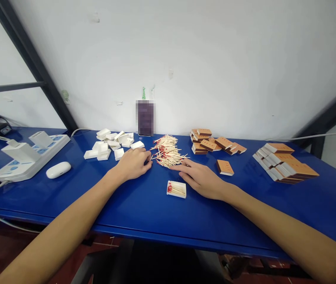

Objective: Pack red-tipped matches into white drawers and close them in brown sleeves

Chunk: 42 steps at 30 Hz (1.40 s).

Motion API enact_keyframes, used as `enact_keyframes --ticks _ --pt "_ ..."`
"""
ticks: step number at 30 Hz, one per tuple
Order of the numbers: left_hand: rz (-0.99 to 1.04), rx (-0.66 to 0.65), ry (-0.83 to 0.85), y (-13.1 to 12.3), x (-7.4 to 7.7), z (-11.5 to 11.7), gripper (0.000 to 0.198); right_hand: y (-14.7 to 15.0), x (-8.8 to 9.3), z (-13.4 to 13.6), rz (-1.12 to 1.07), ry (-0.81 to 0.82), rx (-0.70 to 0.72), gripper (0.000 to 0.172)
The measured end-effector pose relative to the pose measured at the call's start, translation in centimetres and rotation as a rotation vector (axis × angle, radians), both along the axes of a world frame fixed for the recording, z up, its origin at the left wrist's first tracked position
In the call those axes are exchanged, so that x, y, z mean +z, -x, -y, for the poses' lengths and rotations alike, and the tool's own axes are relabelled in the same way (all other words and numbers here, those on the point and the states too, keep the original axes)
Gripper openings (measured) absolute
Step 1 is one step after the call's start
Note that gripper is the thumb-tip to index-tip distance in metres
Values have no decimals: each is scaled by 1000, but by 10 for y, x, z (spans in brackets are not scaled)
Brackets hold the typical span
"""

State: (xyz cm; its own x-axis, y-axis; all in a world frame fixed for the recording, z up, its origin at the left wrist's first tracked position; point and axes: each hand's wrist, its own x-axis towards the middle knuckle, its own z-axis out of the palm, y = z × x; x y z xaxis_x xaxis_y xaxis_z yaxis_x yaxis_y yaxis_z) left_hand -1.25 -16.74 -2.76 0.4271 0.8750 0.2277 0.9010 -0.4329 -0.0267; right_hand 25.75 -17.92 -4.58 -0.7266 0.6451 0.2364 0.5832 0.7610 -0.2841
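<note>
A heap of red-tipped matches point(168, 152) lies on the blue table point(144, 209). My left hand point(134, 162) rests at the heap's left edge, fingers curled and pinching at a match or two. My right hand point(200, 177) lies flat just below the heap, fingers stretched toward it. A white inner tray point(176, 189) partly filled with matches sits between my hands, close to the right one. An orange matchbox sleeve point(225, 167) lies just right of my right hand.
Empty white trays point(111, 144) are scattered at the left. Orange sleeves point(212, 144) are piled behind, and a stack of finished boxes point(286, 166) stands at the right. A power strip point(28, 156) and a white earbud case point(58, 170) lie far left.
</note>
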Motion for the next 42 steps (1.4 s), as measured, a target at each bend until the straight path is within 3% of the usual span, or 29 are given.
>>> enact_keyframes --ticks 9,14,18,24,31,35,42 --pt "83 41 22 -2 0 1 25 -3 -6 -2 -112 4 -48 34" --pt "58 -22 17 5 -3 -4 41 -11 -6 -10 -143 -45 -282 24" --pt "-8 -68 -14 7 -6 -7 39 -16 -2 -12 -152 -19 -400 24" --pt "-28 -53 -12 12 1 -8 27 -17 -8 -14 -87 -112 -377 30" --pt "85 -237 215 23 14 -5 18 -19 -14 -20 -59 -171 -285 21" --pt "178 -321 305 10 13 3 14 -17 -9 -17 -30 -140 -295 18" --pt "234 -401 230 -24 -2 13 10 -11 -2 -8 42 -89 -327 12"
